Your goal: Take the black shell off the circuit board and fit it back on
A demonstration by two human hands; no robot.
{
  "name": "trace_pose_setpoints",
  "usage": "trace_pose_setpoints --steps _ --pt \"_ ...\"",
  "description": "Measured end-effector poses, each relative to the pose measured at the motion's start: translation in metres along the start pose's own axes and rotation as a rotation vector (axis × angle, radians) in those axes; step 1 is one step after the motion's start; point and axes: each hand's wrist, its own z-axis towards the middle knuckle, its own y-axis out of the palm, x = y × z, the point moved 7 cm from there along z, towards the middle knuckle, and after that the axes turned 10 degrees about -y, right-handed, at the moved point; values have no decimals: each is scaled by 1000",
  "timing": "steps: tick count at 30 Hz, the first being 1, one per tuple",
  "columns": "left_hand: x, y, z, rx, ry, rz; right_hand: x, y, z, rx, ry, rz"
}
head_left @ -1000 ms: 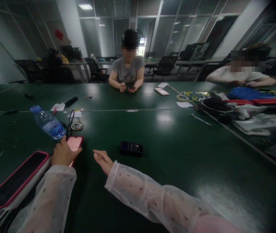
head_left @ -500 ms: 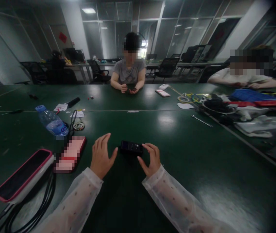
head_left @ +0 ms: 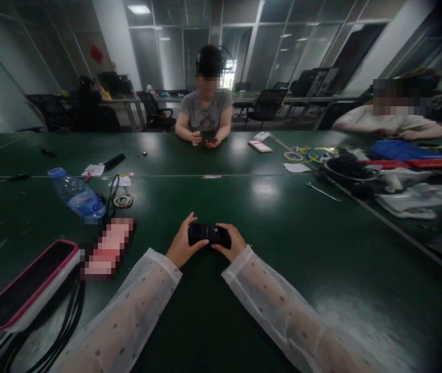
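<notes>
A small black handheld device (head_left: pixel 204 233) with a dark screen and a few buttons is in front of me, near the middle of the view. My left hand (head_left: pixel 185 243) closes around its left end, thumb along the near edge and fingers behind. At the other end, my right hand (head_left: pixel 233 242) grips it the same way, with the thumb on the near side. The device's far side and underside are hidden, so I cannot tell whether it still touches the green table (head_left: pixel 283 248).
On the left are a pink-rimmed white device (head_left: pixel 30 285) with black cables, a blurred pink phone-shaped item (head_left: pixel 108 248) and a water bottle (head_left: pixel 76 194). A wrench (head_left: pixel 324 192) and a cluttered pile (head_left: pixel 403 171) lie right. A person (head_left: pixel 204 114) sits opposite; another is at right.
My left hand has moved right and closed on the left end of the black device. My right hand has closed further around its right end. The view has shifted slightly.
</notes>
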Motion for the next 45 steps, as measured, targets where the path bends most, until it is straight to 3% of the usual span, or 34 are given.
trace_pose_setpoints --steps 2,9,32,41,45 --pt "-2 0 1 -48 -15 -32 1 2 3 -2 -5 32" --pt "-4 -6 4 -56 -100 -81 4 3 2 -13 13 54" --pt "-2 -2 6 -87 -87 -122 5 -3 -1 40 172 266" --pt "-6 0 6 -101 -111 -165 9 -7 -1 158 200 387" --pt "-3 -1 5 -103 -106 -130 14 -13 -4 274 243 402"
